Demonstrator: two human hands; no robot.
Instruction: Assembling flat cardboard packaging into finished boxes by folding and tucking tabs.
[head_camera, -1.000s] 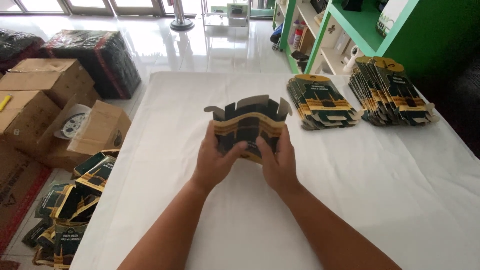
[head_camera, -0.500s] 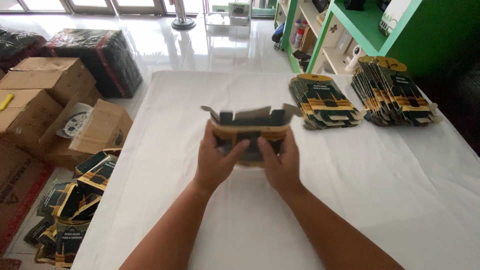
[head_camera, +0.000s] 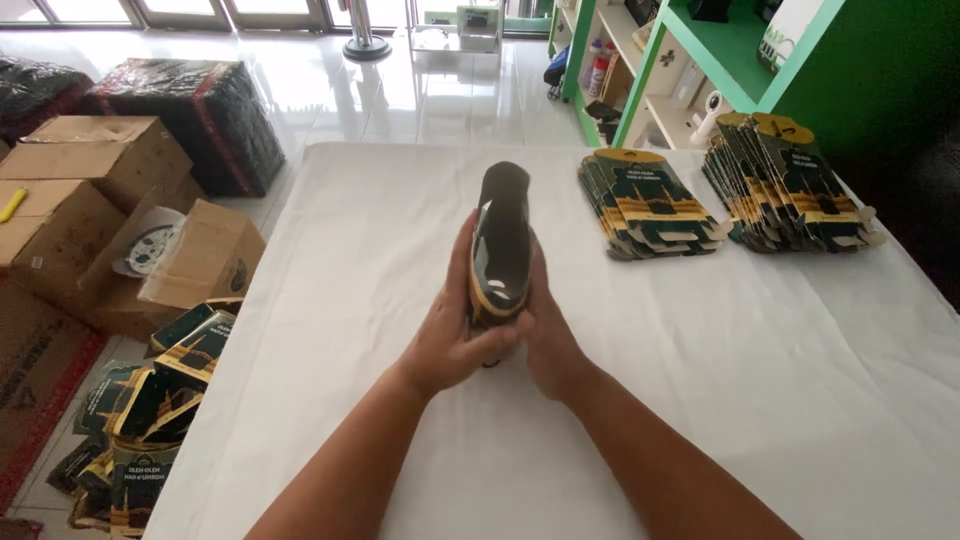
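Over the middle of the white table, seen from the head camera, both hands press a dark, glossy folded carton between them; it stands on edge, narrow side up, with a rounded top and a gold band near its lower end. Beyond it to the right lie two fanned stacks of flat cartons in the same dark green, black and gold; the nearer stack sits just right of the held carton, the farther stack near the table's far right corner, each piece with a gold rounded tab at the top. Behind them stands a green shelf unit holding small bottles and boxes; left of the table brown cardboard boxes stand on the floor, behind them dark bundles wrapped in plastic film, and nearer the camera a loose heap of folded cartons lies on the floor.

The left hand is closed round the carton's left face, thumb across its lower end; the right hand lies flat against the right face, fingers curled behind; the carton's bottom edge is hidden between the palms, so whether it touches the table cannot be told; print on the cartons is too small to make out; the heap is cut off at the lower left.
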